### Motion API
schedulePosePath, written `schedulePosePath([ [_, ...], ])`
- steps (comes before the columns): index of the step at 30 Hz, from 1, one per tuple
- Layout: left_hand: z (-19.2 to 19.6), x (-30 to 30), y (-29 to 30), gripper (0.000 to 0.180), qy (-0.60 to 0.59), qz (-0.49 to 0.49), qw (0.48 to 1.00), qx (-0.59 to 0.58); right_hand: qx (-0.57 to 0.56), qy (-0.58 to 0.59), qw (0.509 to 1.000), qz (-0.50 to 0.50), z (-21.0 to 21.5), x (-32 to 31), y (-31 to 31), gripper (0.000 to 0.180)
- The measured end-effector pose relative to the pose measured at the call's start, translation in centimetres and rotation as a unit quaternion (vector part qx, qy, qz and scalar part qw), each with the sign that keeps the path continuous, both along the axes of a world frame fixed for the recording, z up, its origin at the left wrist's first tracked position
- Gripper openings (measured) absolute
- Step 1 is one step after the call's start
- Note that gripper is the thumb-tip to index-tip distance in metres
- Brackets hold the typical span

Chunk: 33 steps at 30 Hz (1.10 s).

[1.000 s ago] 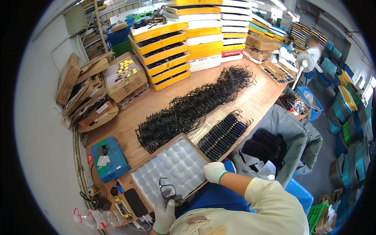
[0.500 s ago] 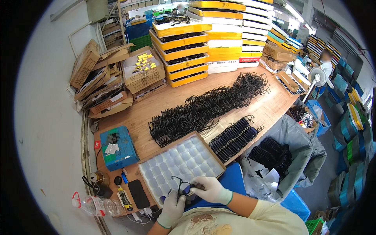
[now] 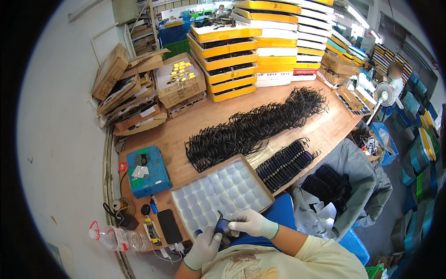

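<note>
A pair of dark-framed glasses [image 3: 222, 226] with blue-tinted lenses is held between my two hands, low over the near edge of a tray [image 3: 268, 203] of lenses. My left hand [image 3: 204, 249], in a white glove, is closed round one side of the frame. From the right, my gloved right hand [image 3: 253, 224] pinches the glasses near a lens, thumb and fingers together. The fingers hide part of the frame. Rows of pale round lenses [image 3: 218, 188] fill the tray. Beyond it stands a row of glasses with dark lenses [image 3: 285, 162].
A long pile of black frames [image 3: 255, 128] crosses the wooden table. A blue box [image 3: 147, 171], a phone [image 3: 169, 226] and a plastic bottle [image 3: 118, 238] are at left. Stacked yellow and white trays [image 3: 232, 69] rise behind. A grey-lined container [image 3: 357, 186] holds black glasses at right.
The glasses have turned in my hands, and a lens now stands up between them. My right hand has shifted slightly relative to the frame. The whole view has moved a little.
</note>
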State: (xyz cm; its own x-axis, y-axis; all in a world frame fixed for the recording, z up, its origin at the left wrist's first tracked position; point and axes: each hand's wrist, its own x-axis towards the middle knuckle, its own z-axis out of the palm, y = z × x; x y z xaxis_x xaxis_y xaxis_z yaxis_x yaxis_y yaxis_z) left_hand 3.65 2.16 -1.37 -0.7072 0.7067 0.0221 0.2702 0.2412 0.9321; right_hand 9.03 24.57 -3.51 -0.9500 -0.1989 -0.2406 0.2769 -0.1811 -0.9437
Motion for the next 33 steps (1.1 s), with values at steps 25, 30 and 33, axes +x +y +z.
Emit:
schedulePosePath([
  [25,-0.6,0.2,1.0,0.02,0.09,0.048,0.995,-0.018,0.239,0.153,0.958,-0.045,3.6,0.9,-0.2,0.027],
  [30,0.0,1.1,0.3,0.019,0.13,0.044,0.982,-0.13,0.248,0.071,0.965,-0.037,0.7,1.5,-1.7,0.037],
  [33,0.2,0.6,-0.4,0.027,0.113,-0.116,0.959,-0.232,0.422,0.276,0.861,-0.071,-0.6,2.0,-1.2,0.054],
])
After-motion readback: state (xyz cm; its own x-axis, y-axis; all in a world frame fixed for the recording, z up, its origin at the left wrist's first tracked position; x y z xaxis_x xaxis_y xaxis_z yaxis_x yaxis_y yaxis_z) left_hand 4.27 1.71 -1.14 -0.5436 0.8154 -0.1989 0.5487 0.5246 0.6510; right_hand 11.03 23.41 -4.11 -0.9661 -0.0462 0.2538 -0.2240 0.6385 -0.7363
